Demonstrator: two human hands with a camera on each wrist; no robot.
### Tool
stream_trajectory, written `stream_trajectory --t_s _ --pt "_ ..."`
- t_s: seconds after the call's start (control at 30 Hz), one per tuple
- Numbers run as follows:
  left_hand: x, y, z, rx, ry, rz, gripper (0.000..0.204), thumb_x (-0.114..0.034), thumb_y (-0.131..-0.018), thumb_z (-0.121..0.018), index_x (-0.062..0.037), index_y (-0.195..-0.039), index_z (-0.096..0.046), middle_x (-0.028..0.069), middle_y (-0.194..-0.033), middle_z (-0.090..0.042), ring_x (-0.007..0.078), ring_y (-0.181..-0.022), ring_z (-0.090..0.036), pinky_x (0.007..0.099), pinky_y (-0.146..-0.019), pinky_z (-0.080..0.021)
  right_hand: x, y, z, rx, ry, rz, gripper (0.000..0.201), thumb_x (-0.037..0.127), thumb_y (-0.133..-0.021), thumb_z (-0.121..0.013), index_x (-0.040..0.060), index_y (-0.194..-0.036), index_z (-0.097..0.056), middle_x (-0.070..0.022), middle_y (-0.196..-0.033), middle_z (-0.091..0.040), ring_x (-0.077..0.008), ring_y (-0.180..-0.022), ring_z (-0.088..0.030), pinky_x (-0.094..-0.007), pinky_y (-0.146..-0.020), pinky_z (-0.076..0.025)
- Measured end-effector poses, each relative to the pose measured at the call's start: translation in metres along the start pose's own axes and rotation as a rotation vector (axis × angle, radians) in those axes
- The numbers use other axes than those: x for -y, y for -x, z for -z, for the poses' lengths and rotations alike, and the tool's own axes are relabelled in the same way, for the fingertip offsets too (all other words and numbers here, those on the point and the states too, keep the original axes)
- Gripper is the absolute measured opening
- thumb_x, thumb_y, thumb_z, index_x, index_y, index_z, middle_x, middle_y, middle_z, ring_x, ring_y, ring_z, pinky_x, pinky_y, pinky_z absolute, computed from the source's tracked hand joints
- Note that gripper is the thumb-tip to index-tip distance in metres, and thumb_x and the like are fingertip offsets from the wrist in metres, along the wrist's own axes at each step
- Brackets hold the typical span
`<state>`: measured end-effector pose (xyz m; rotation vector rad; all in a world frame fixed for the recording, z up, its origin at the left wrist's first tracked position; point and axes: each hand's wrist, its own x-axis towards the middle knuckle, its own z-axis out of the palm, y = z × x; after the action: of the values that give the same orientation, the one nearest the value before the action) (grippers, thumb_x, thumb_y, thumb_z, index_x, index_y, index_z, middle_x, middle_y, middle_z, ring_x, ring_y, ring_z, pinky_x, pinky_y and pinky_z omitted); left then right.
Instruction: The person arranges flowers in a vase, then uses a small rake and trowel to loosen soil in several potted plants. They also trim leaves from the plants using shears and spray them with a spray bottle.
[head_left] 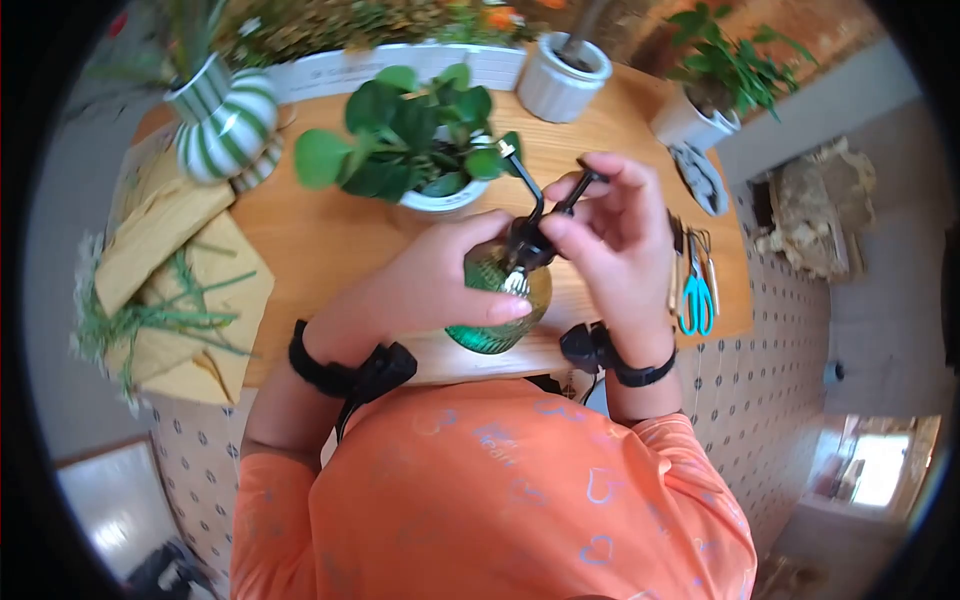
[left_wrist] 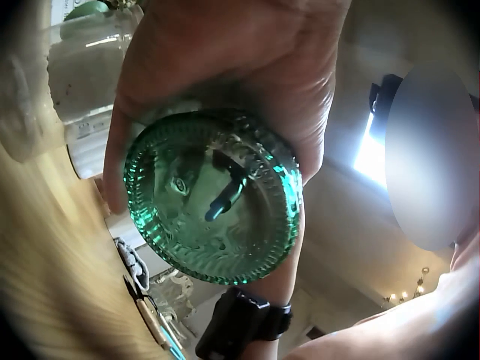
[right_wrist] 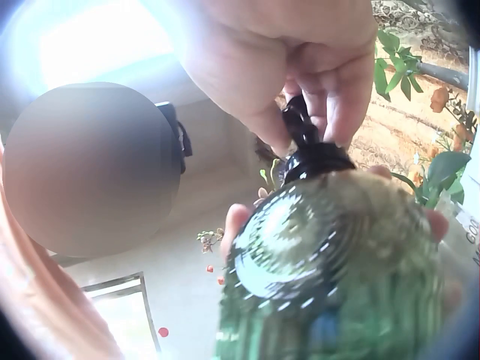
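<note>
A potted plant (head_left: 400, 130) is seen beyond the left hand (head_left: 440, 275), by which a green glass bottle (head_left: 485, 332) is gripped around its body. The black sprayer top (head_left: 527, 242) is pinched by the right hand (head_left: 628, 235); scissors (head_left: 695, 300) are seen to that hand's right.

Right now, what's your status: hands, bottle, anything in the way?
Left hand around green bottle, held up. Right hand on black sprayer top. Potted plant near nozzle; contact unclear.
</note>
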<state>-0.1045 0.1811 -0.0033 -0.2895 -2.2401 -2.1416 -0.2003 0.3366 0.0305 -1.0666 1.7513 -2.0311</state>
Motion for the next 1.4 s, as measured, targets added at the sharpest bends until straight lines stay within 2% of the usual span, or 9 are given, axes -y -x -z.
stream_trajectory --t_s 0.07,0.2,0.3,0.5,1.0,1.13,1.23,1.3,1.4 --pt "-0.011 -0.008 -0.01 0.026 -0.148 0.104 0.051 -0.028 -0.068 -0.075 0.0017 -0.104 -0.055 0.0107 -0.101 -0.057 0.0182 -0.097 -0.052 0.0326 -0.089 -0.04 -0.013 0.018 0.016 -0.023 0.195 0.175 0.044 -0.001 -0.078 -0.068 0.001 -0.116 -0.045 -0.0095 -0.094 -0.061 -0.0123 -0.081 -0.062 -0.0241 -0.069 -0.053" --pt "0.016 -0.032 -0.037 -0.01 -0.309 -0.136 0.071 -0.025 -0.066 -0.077 0.0009 -0.124 -0.046 0.016 -0.116 -0.052 0.026 -0.113 -0.049 0.0348 -0.098 -0.037 -0.014 0.045 0.047 -0.247 0.412 0.307 0.037 -0.002 -0.079 -0.067 0.0015 -0.112 -0.049 -0.0094 -0.09 -0.063 -0.0132 -0.079 -0.063 -0.0239 -0.065 -0.053" --pt "0.017 -0.031 -0.033 0.048 -0.271 -0.042 0.075 -0.021 -0.067 -0.076 -0.0005 -0.13 -0.041 0.0156 -0.124 -0.049 0.0271 -0.121 -0.045 0.035 -0.102 -0.035 -0.017 0.055 0.099 -0.572 0.656 0.177 0.037 -0.002 -0.079 -0.067 0.0012 -0.112 -0.05 -0.0091 -0.091 -0.063 -0.0126 -0.075 -0.062 -0.0231 -0.062 -0.052" --pt "0.017 -0.016 -0.022 0.068 -0.062 0.163 0.054 -0.005 -0.072 -0.067 -0.0024 -0.123 -0.05 0.0069 -0.116 -0.056 0.0175 -0.111 -0.05 0.0312 -0.098 -0.038 -0.041 0.056 0.144 -0.63 0.923 0.211 0.031 -0.001 -0.08 -0.066 0.0012 -0.109 -0.054 -0.0079 -0.09 -0.064 -0.0131 -0.078 -0.062 -0.0244 -0.062 -0.053" --pt "0.03 0.046 0.027 -0.201 0.061 0.274 0.041 -0.009 -0.083 -0.059 0.0012 -0.122 -0.048 0.0096 -0.114 -0.056 0.0174 -0.11 -0.051 0.0322 -0.098 -0.038 -0.069 0.047 0.16 -0.619 1.036 0.178 0.032 0.002 -0.08 -0.067 0.0005 -0.109 -0.054 -0.0121 -0.092 -0.064 -0.0215 -0.082 -0.064 -0.0306 -0.07 -0.051" --pt "0.05 0.064 0.048 -0.363 -0.058 0.31 0.041 -0.011 -0.085 -0.059 0.0016 -0.122 -0.048 0.0104 -0.115 -0.056 0.0187 -0.11 -0.051 0.0331 -0.098 -0.038 -0.034 0.048 0.142 -0.763 1.395 0.449 0.031 0.004 -0.079 -0.069 0.0011 -0.107 -0.057 -0.0128 -0.095 -0.062 -0.0242 -0.086 -0.061 -0.032 -0.077 -0.049" --pt "0.066 0.054 0.051 -0.693 -0.215 0.148 0.052 -0.019 -0.081 -0.068 0.003 -0.123 -0.047 0.0128 -0.121 -0.054 0.0223 -0.115 -0.048 0.0362 -0.098 -0.038 -0.031 0.05 0.116 -0.682 0.84 0.272 0.026 0.004 -0.079 -0.068 0.0011 -0.104 -0.058 -0.0116 -0.094 -0.061 -0.0238 -0.084 -0.061 -0.0301 -0.076 -0.048" --pt "0.06 0.046 0.053 -0.657 -0.194 0.154 0.054 -0.021 -0.079 -0.069 0.0029 -0.123 -0.047 0.0128 -0.121 -0.054 0.0223 -0.116 -0.048 0.0367 -0.098 -0.037 -0.025 0.041 0.082 -0.321 0.663 0.057 0.017 0.003 -0.08 -0.064 0.0011 -0.097 -0.062 -0.0103 -0.085 -0.063 -0.0202 -0.078 -0.062 -0.0277 -0.071 -0.049" --pt "0.053 0.035 0.049 -0.608 -0.147 0.128 0.056 -0.022 -0.077 -0.072 0.0021 -0.122 -0.048 0.0122 -0.12 -0.055 0.0215 -0.112 -0.05 0.0369 -0.097 -0.037 -0.036 0.016 0.024 0.14 0.744 0.29 0.013 0.013 -0.083 -0.061 0.0043 -0.092 -0.064 -0.0126 -0.085 -0.065 -0.0301 -0.077 -0.063 -0.0357 -0.066 -0.051"
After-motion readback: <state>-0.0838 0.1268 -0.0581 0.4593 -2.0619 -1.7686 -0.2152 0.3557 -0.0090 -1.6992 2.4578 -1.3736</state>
